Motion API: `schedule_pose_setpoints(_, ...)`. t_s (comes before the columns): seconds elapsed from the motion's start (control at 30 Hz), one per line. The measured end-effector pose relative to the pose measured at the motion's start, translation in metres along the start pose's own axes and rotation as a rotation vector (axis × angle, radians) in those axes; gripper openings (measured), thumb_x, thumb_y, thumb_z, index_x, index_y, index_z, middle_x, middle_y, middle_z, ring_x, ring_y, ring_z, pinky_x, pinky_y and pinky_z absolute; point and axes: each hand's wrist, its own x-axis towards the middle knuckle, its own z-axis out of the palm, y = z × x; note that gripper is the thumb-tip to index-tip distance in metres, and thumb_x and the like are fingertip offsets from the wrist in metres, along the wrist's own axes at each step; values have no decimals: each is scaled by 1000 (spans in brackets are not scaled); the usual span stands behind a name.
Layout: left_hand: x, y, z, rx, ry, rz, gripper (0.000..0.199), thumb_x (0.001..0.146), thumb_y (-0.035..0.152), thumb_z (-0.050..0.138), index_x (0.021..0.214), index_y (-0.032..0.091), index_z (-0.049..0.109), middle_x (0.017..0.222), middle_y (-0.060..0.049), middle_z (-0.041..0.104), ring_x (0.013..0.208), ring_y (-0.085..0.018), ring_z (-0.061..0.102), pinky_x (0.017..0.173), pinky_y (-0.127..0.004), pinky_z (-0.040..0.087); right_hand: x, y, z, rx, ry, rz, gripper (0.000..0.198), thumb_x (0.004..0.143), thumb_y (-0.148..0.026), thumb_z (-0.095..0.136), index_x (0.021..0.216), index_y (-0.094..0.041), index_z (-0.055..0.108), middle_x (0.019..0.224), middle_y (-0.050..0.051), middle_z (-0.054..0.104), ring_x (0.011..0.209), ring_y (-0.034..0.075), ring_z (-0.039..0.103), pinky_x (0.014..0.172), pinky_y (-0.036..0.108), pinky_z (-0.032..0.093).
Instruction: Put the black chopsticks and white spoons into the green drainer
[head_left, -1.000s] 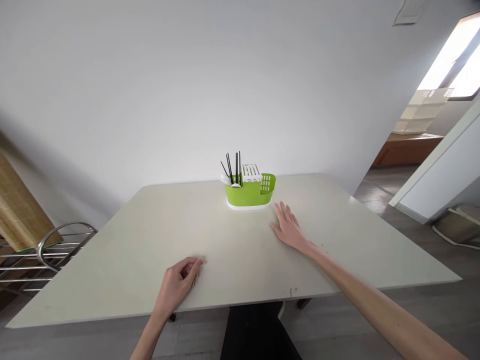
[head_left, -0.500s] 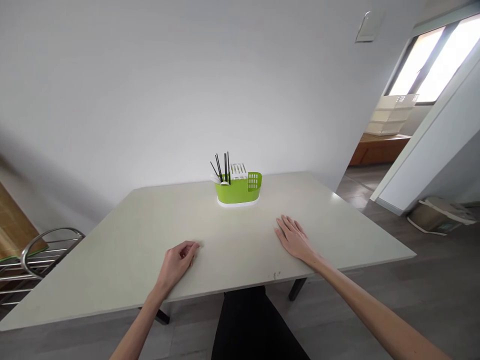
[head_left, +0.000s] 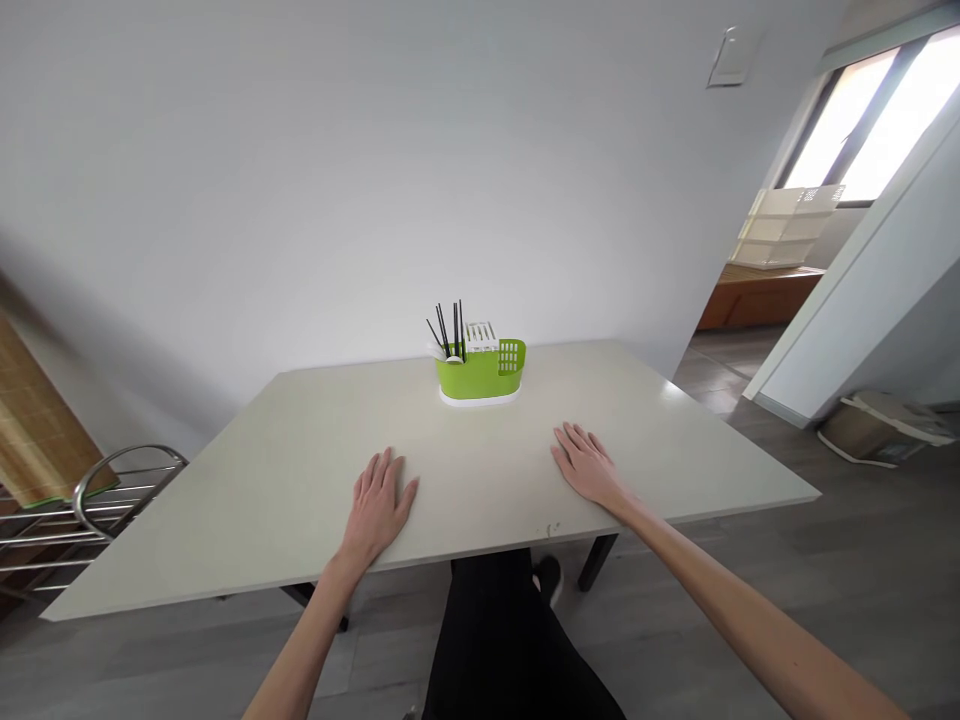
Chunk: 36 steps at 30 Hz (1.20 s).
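Note:
My left hand point(head_left: 377, 505) lies palm down on the pale table point(head_left: 300, 470), its fingers stretched out and holding nothing. On the right side, my right hand point(head_left: 586, 465) also rests flat on the tabletop with nothing in it. Beyond both hands, near the wall, stands a green utensil holder point(head_left: 474, 378) with a white base. Several black chopsticks point(head_left: 455, 330) stick up from its left end, beside white spoon-like utensils point(head_left: 436, 350). A white slotted rack point(head_left: 481, 336) sits in its middle, and its right end has a grid of holes. Neither hand touches the holder.
A white wall point(head_left: 450, 180) runs behind the table. At the left stands a metal-railed rack point(head_left: 97, 500) with a bamboo mat point(head_left: 45, 420). A lidded bin point(head_left: 881, 428) is on the floor at right, past a doorway and a window point(head_left: 870, 120).
My left hand has gone from loosely curled on its side to flat with fingers spread, slightly farther right. My right hand stays flat on the table. The view has shifted slightly.

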Motion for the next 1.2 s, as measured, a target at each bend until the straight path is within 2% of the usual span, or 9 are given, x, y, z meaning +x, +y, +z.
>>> schedule_pose_setpoints(0.13,0,-5,6,38,-42,-44,67,105,55,35,153,12,53,166,-19,43,157,-38,34,124,-57,32,-4,-1,-2,8,5,-5,69,110,-55,18,163,-18,42,172,9,32,161,26,25,130,50,23)
schedule_pose_setpoints(0.33,0,-11,9,83,-72,-28,70,106,56,33,156,12,50,166,-16,42,157,-36,33,127,-55,30,-8,0,1,12,32,-18,67,109,-55,21,162,-20,44,171,9,35,160,26,27,130,50,23)
schedule_pose_setpoints(0.63,-6,-15,13,107,-19,9,69,107,56,32,157,13,50,167,-15,42,157,-35,33,127,-54,31,-11,-2,7,12,74,-9,64,109,-53,24,161,-21,46,170,9,38,159,27,29,130,51,25)
schedule_pose_setpoints(0.93,-10,-17,15,120,26,41,67,107,54,35,161,15,46,168,-13,40,157,-34,33,127,-55,34,-14,-6,9,-14,91,-16,65,109,-55,23,163,-23,44,171,6,36,159,27,29,130,51,26)
schedule_pose_setpoints(1.1,-11,-14,10,135,-2,40,66,108,52,37,163,17,41,169,-12,37,158,-33,31,126,-56,34,9,-17,16,22,95,-1,65,110,-53,25,169,-25,29,173,7,31,161,29,26,130,54,24)
schedule_pose_setpoints(1.2,-12,-13,8,142,1,43,66,108,51,39,165,17,38,169,-12,37,159,-33,30,127,-55,35,36,-31,16,73,180,-25,68,110,-43,31,172,-24,10,178,8,14,163,32,15,127,56,30)
